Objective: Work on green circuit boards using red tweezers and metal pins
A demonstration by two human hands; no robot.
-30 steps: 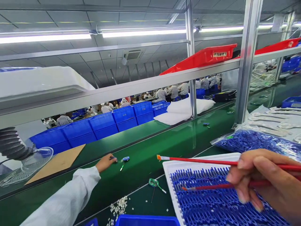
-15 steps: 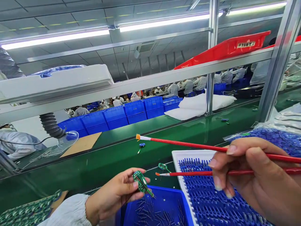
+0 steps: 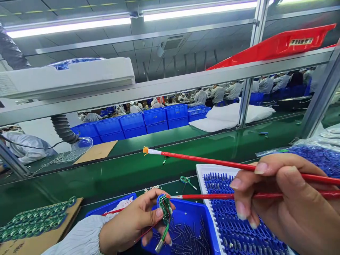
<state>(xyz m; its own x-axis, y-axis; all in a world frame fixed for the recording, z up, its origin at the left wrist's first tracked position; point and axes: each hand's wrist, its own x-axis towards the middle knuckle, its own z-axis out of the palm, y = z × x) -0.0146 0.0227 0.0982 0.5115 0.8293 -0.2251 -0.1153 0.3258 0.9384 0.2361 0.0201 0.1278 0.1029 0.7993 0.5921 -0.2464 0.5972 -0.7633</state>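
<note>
Between the thumb and fingers of my left hand (image 3: 135,221) is a small green circuit board (image 3: 165,209) with thin wires and a silver cylinder on a green lead. My right hand (image 3: 289,202) grips two red-handled brushes, one above the other. The upper brush (image 3: 202,160) has a white ferrule and yellow bristles pointing left, away from the board. The tip of the lower brush (image 3: 207,196) reaches the board's upper edge; whether it touches cannot be made out. Below the board, a blue bin (image 3: 186,209) holds many small dark springs.
A white foam tray (image 3: 199,171) of blue parts and springs lies under my right hand. Another wired board (image 3: 186,180) rests behind the bin. Rows of green boards (image 3: 39,223) lie on cardboard at left. A metal rail (image 3: 164,80) crosses ahead, above the green conveyor (image 3: 127,159).
The board in my left hand has turned, its silver end now hanging lower toward me. The lower brush tip has come from beside the board to its edge. The view has shifted slightly.
</note>
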